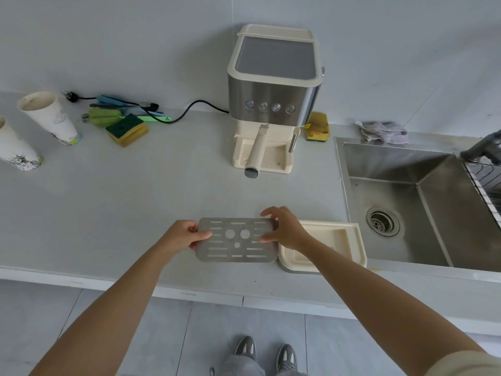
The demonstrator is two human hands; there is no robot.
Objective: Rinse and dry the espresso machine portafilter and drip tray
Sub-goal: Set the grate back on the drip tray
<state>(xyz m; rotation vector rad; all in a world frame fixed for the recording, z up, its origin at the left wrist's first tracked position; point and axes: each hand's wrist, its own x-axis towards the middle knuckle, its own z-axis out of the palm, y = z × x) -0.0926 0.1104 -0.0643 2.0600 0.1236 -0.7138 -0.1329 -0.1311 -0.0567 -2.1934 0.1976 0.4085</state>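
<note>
A flat metal drip tray grate (236, 251) with slots and round holes is held level just above the counter near its front edge. My left hand (182, 236) grips its left end and my right hand (284, 229) grips its right end. The cream drip tray basin (344, 246) lies on the counter just right of the grate, partly under my right wrist. The espresso machine (273, 90) stands at the back, and the portafilter (256, 150) is locked in it with its cream handle pointing toward me.
A steel sink (423, 202) with a drain lies to the right, its faucet (485, 147) at the far right. A grey cloth (382, 131) and a yellow sponge (317, 127) sit behind the sink. Paper cups (48, 118), another sponge (127, 130) and brushes lie at the left.
</note>
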